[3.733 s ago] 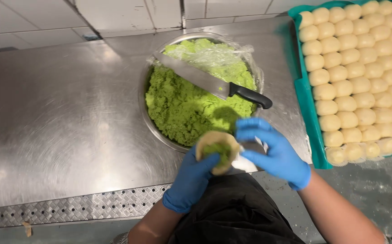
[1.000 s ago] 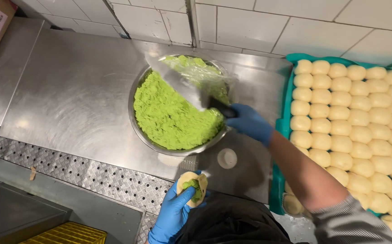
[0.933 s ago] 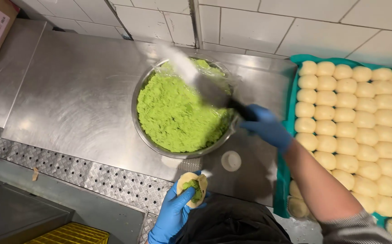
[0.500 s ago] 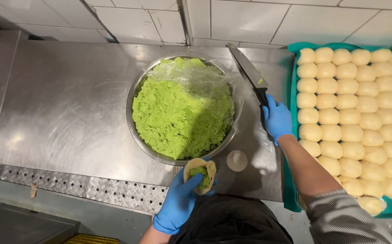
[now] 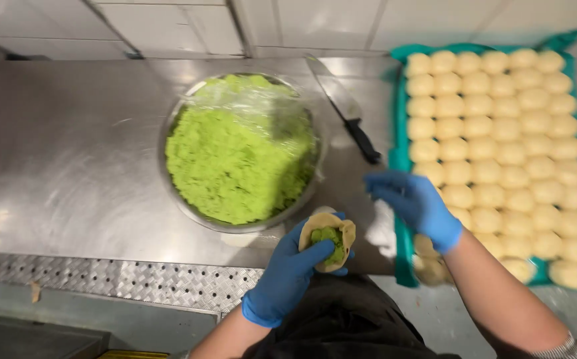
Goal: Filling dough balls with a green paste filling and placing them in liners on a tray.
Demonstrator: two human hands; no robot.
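Resting now on the steel counter [image 5: 69,173] beside the bowl: knife [image 5: 348,113], black handle toward the tray, released since half a second ago. Right hand [image 5: 418,203] freed accordingly, blue-gloved, fingers loosely spread and empty, hovering between knife and tray edge. Left hand [image 5: 298,272], also gloved, fingers curled around the dough round [image 5: 328,239], held just in front of the bowl, green filling heaped in its centre, edges not yet closed. Metal bowl [image 5: 312,193]: mostly full of green paste, clear film pushed to the far side. Teal tray [image 5: 401,159]: pale dough balls in close rows.
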